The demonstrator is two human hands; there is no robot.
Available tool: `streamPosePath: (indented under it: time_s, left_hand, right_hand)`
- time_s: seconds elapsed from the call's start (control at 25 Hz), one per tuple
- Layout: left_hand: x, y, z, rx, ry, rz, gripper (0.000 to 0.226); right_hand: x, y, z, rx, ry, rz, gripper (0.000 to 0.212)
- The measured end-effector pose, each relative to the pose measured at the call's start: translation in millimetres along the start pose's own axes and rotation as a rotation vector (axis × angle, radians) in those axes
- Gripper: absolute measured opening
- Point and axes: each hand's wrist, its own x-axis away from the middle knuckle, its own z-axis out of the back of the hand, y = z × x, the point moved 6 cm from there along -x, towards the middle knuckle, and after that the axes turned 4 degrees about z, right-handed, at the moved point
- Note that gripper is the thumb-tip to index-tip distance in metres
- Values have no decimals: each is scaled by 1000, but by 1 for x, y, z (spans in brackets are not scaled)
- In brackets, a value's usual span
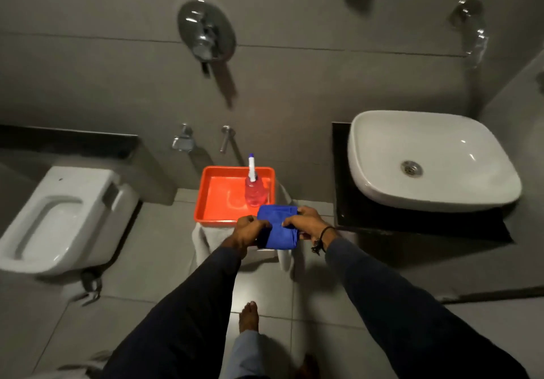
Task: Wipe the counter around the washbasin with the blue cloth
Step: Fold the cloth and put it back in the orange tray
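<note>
The blue cloth (pixel 276 225), folded, is held between both hands just in front of the orange tray (pixel 219 199). My left hand (pixel 250 230) grips its left edge and my right hand (pixel 306 222) grips its right side. The white washbasin (pixel 426 157) sits to the right on a dark counter (pixel 341 172), apart from both hands. Part of the cloth hangs down below my fingers.
A pink spray bottle (pixel 255 188) with a white nozzle stands in the tray, which rests on a white stool (pixel 203 240). A white toilet (pixel 59 219) is at the left. Wall taps (pixel 206 34) are above. My bare foot (pixel 248 316) is on the tiled floor.
</note>
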Motion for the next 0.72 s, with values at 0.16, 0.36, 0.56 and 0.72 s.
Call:
streamPosePath:
  time_s: [0.16,0.36,0.56,0.72]
  left_hand:
    - [-12,-4,69,12,167,-15,17]
    - [-80,1,168,-17,357,49,28]
    - [-186,14,202,-152,295,122,34]
    - [-252,16,199,-286,188,167,44]
  right_hand:
    - [-19,-18,-62,152,70,37,20]
    - [-84,-32,-163,229,102,-7,41]
    - [-180,-31,-212,212,122,-37,23]
    - [-243,-25,-229,235,123,-57,36]
